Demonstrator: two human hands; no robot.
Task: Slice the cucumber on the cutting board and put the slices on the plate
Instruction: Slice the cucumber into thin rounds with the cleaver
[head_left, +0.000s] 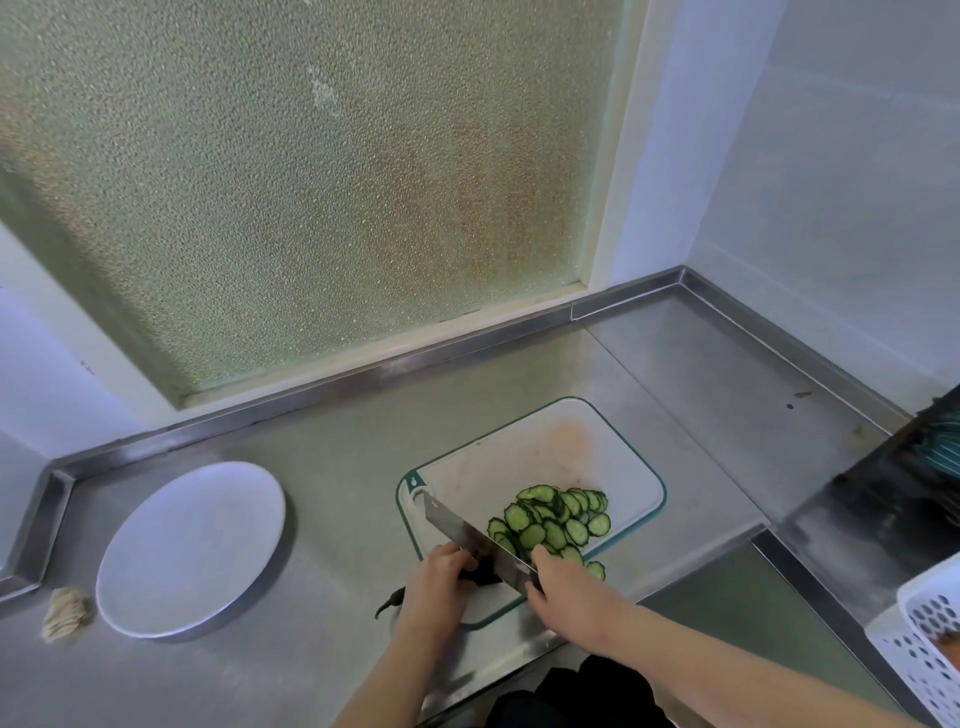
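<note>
Many cucumber slices (558, 525) lie heaped at the five o'clock part of the cutting board (519, 457), so the cutting seems done. The left hand (441, 577) grips the handle of the knife (467, 535), whose blade leans against the heap, probably to scoop. The right hand (563, 587) touches the blade, how curled I cannot tell, and the plate (192, 545) waits at nine o'clock.

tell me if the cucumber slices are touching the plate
Apart. The head view shows the cucumber slices piled on the cutting board, with a stretch of bare counter between the board and the plate.
</note>
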